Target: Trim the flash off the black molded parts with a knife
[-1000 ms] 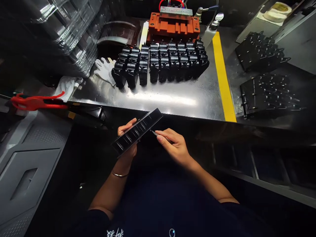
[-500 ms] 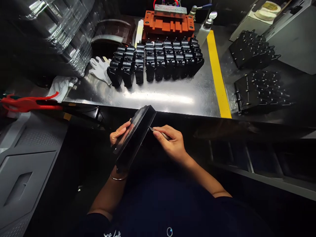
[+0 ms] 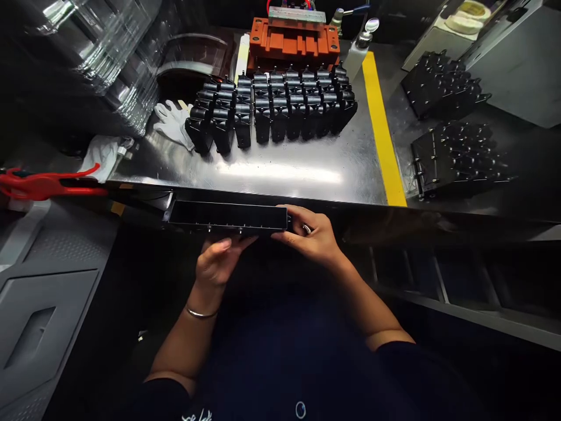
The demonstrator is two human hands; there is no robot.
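A long black plastic part (image 3: 228, 215) lies level between my hands, just in front of the bench edge. My right hand (image 3: 313, 234) grips its right end between thumb and fingers, and a small piece of a metal tool (image 3: 307, 228) shows within that hand. Below the part, my left hand (image 3: 219, 257) has its thumb apart from its fingers, which reach under the part's lower edge; their tips are partly hidden. On the metal bench (image 3: 280, 187), rows of similar black parts (image 3: 272, 108) stand together.
An orange fixture (image 3: 293, 44) stands behind the rows. White gloves (image 3: 173, 123) lie to their left, near wrapped stacks (image 3: 114, 64). Yellow tape (image 3: 383, 134) crosses the bench; more black parts (image 3: 456, 152) sit right of it. Red-handled tool (image 3: 52, 184) is far left.
The black part has turned from a steep slant to level. My right hand has moved from holding the tool at its edge to gripping its end. My left hand has shifted beneath it.
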